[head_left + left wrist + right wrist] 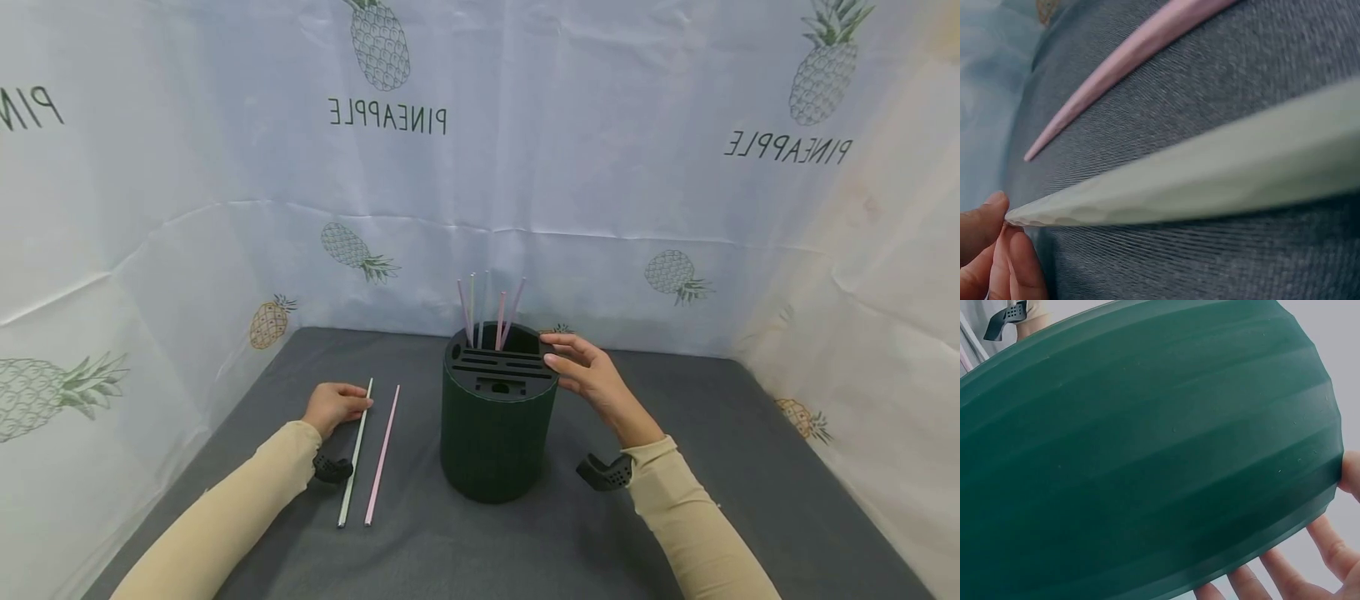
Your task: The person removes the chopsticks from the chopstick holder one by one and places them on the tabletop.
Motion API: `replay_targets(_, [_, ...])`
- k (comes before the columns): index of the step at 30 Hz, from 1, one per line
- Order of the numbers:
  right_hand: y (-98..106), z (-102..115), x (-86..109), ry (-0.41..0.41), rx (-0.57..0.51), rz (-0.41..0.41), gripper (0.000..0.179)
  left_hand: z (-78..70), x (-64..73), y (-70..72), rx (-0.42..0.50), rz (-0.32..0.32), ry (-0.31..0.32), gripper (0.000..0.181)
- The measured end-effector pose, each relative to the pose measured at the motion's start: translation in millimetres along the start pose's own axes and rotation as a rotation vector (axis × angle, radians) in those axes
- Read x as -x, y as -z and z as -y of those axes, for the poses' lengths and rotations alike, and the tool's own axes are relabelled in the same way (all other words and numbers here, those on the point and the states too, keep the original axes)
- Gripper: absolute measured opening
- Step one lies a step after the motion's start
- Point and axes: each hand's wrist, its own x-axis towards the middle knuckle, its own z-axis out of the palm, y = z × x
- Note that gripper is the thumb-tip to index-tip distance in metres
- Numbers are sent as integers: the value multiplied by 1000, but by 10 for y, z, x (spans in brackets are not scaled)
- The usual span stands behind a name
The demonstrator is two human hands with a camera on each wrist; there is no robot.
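My left hand (336,407) pinches a pale green chopstick (353,467) near its far end, thumb and fingertips meeting on it in the left wrist view. Just right of it, a pink chopstick (382,458) lies on the grey cloth. A dark green ribbed utensil holder (495,442), round and upright, has a slotted black top. Several thin chopsticks (501,321) stand in its back opening. My right hand (596,383) touches the holder's right rim with extended fingers. In the right wrist view, fingertips (1329,544) rest along the holder's side.
Grey cloth (465,558) covers the table. Behind and at both sides hangs a white curtain (525,183) printed with pineapples. A black wrist device (332,468) sits below the left wrist, close over the pale green chopstick; another (603,472) is at the right wrist.
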Motion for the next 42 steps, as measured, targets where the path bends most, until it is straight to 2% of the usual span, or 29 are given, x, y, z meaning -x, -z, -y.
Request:
replay_targets(18, [-13,7,-4,12,2,7,50,-47,45,-24,-105,-15,21,31])
replay_targets(25, [-21,2,-14,14,-6,12,50,-32,44,-14,-92,-7,19,31])
replay_targets(29, [-28,-2,-14,14,-10,14,50,-85,42,14,-34,7,26,33])
replay_targets(31, [-30,-4,-12,11,-9,12,50,-200,57,36,19,27,20,37])
replay_targets(33, [-29,-5,-8,5,-7,8,50,-388,83,56,96,57,6,41])
replay_targets(35, [-26,-5,-3,-3,-7,2,51,-639,127,73,180,97,-14,45])
replay_targets(38, [-20,-3,2,-7,-9,-5,50,-1053,204,79,301,158,-76,48])
replay_targets(42, [-19,0,2,-5,-14,-5,50,-1532,316,18,412,221,-182,37])
